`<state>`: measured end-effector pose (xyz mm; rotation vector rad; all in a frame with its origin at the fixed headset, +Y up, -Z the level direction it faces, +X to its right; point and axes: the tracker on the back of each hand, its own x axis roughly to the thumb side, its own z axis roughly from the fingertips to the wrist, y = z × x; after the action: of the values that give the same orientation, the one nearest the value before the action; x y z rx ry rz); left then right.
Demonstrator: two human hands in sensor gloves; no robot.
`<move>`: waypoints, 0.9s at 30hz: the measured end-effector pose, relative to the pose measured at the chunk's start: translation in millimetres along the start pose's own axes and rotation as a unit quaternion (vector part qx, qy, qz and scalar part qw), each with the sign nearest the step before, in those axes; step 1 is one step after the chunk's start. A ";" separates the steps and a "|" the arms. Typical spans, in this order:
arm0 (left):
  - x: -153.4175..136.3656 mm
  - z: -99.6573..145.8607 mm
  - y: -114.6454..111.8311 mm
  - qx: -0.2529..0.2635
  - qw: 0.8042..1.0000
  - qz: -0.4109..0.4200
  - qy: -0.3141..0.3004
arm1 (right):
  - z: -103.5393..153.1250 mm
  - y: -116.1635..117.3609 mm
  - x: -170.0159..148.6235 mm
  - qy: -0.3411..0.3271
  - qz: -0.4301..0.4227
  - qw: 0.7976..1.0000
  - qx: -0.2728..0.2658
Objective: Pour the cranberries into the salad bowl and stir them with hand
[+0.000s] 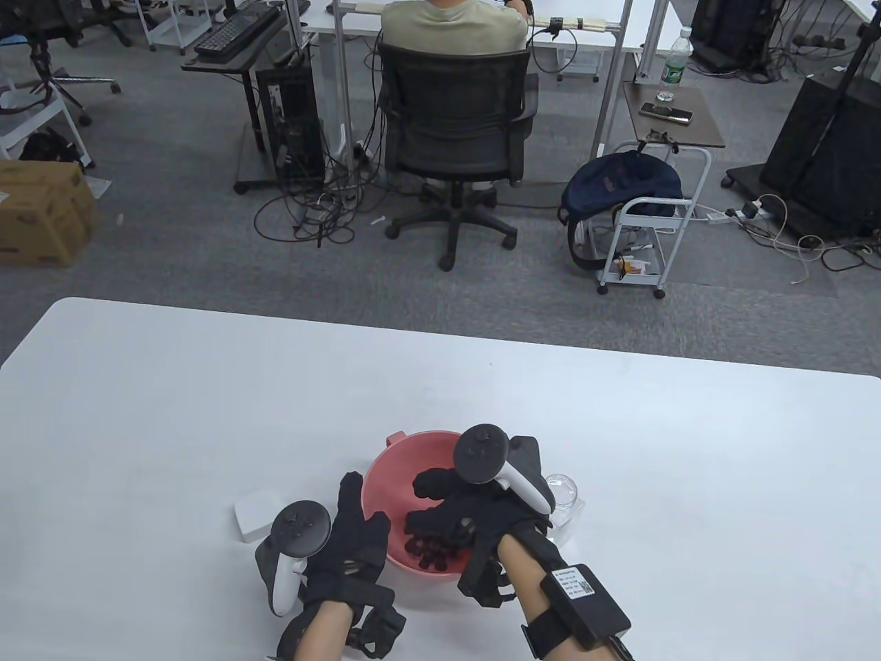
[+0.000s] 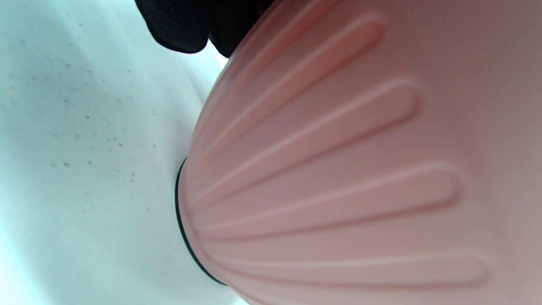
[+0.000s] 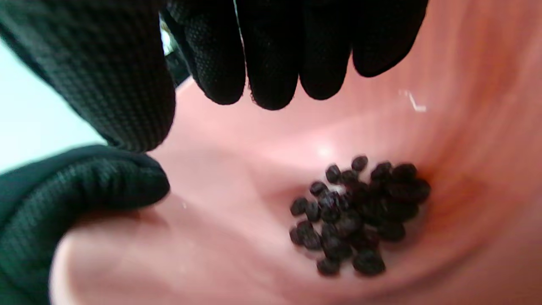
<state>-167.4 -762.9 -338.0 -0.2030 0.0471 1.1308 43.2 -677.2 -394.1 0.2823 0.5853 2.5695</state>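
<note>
white table (image 1: pixel 206 413) – pink salad bowl (image 1: pixel 399 475) near its 6 o'clock edge. left hand (image 1: pixel 347 544) at bowl's 8 o'clock, straight fingers resting against outer wall. right hand (image 1: pixel 447 513) inside bowl, fingers loosely bent, gripping nothing. empty glass jar (image 1: pixel 566 494) at bowl's 3 o'clock. cranberries (image 3: pixel 355 216) – heaped on bowl bottom, under right fingertips (image 3: pixel 271 80).

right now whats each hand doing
Left hand: open, fingers straight against the outside of the salad bowl.
Right hand: open, holding nothing, fingers hanging above the cranberries.
</note>
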 end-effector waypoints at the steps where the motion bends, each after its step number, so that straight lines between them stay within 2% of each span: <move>1: 0.0 0.0 0.0 0.000 1.000 0.000 0.000 | -3.9 3.2 0.9 0.005 0.010 1.000 0.019; 7: 0.2 -0.2 0.0 0.000 1.000 0.000 0.000 | -20.9 18.9 1.1 0.030 0.032 0.996 0.083; 13: 0.3 -0.3 0.0 -0.001 1.000 0.000 0.000 | -33.2 36.9 -2.5 0.045 0.014 0.985 0.167; 16: 0.3 -0.2 0.0 -0.001 1.000 0.001 0.000 | -35.8 43.1 -3.3 0.084 0.058 0.974 0.203; 22: 0.6 -0.4 -0.1 -0.002 1.000 0.000 0.000 | -38.0 50.9 -11.9 0.126 0.109 0.958 0.233; 27: 0.6 -0.3 -0.3 -0.002 1.000 0.002 0.000 | -38.2 53.4 -11.0 0.135 0.125 0.953 0.240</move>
<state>-166.9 -762.5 -338.4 -0.2066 0.0456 1.1344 19.2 -738.3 -404.8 0.1724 1.3600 2.6915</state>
